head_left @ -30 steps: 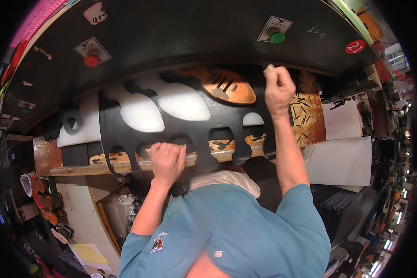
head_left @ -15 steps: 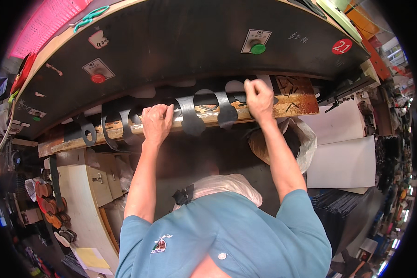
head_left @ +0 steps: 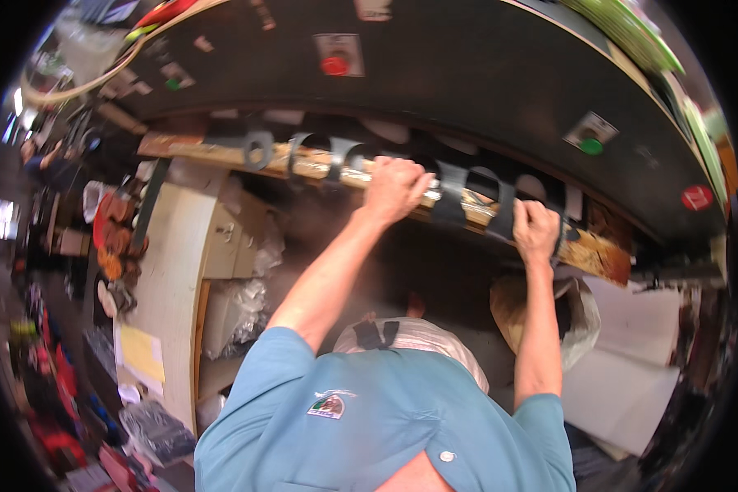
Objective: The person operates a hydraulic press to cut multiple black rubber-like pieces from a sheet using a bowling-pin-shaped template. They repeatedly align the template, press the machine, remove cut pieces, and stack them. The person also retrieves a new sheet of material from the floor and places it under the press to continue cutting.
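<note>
A flat black panel with large cut-out holes (head_left: 467,197) lies edge-on along the front of a wooden bench edge (head_left: 312,164), under a big black machine housing (head_left: 467,74). My left hand (head_left: 395,189) is closed over the panel's near edge toward its middle. My right hand (head_left: 535,230) grips the same edge further right. Both arms reach up from my blue shirt at the bottom of the view.
The housing carries a red button (head_left: 334,66), a green button (head_left: 590,146) and a red round label (head_left: 697,198). A pale cabinet (head_left: 180,246) stands at left with clutter beside it. White sheets (head_left: 631,361) and a bag (head_left: 578,316) lie at right.
The holed panel, earlier tilted up with its face showing, has dropped flat onto the bench edge. Both hands went down with it, and my view has swung left.
</note>
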Motion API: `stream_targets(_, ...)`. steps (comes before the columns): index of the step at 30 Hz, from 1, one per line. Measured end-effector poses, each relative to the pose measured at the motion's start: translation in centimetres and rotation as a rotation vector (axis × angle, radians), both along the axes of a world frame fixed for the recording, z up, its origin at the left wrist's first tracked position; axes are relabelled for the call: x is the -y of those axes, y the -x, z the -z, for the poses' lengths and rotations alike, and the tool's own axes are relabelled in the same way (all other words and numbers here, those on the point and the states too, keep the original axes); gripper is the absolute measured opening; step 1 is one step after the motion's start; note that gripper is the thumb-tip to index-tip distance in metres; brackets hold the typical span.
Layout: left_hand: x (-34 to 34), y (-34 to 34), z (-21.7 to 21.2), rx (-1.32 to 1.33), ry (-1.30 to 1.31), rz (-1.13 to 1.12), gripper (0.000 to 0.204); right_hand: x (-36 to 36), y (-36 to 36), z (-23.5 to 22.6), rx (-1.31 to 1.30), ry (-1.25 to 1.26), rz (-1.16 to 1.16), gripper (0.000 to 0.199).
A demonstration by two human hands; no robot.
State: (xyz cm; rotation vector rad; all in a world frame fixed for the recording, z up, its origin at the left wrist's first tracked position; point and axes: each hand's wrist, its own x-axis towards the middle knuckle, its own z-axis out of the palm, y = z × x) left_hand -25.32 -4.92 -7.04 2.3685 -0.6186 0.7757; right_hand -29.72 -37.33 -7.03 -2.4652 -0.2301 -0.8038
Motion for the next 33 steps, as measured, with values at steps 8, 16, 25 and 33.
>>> stream_targets(8,-0.7,0.5,0.2,-0.040,0.032,0.001,0.026,0.0,-0.3,1.9,-0.031,-0.028,0.021,0.021)
stream_targets(16,-14.2,-3.1,-4.4,0.021,0.238,-0.165,0.023,0.4,0.3,2.3,-0.123,-0.002,0.032,0.015)
stream_targets(25,-31.0,-11.8,-5.1,-0.222,0.048,-0.713,0.063,0.6,0.7,2.1,-0.217,0.049,0.047,0.016)
stream_targets(33,-32.7,-23.1,-7.1,0.009,-0.141,-0.664,0.049,0.1,0.0,-0.1,-0.347,0.023,0.042,0.015)
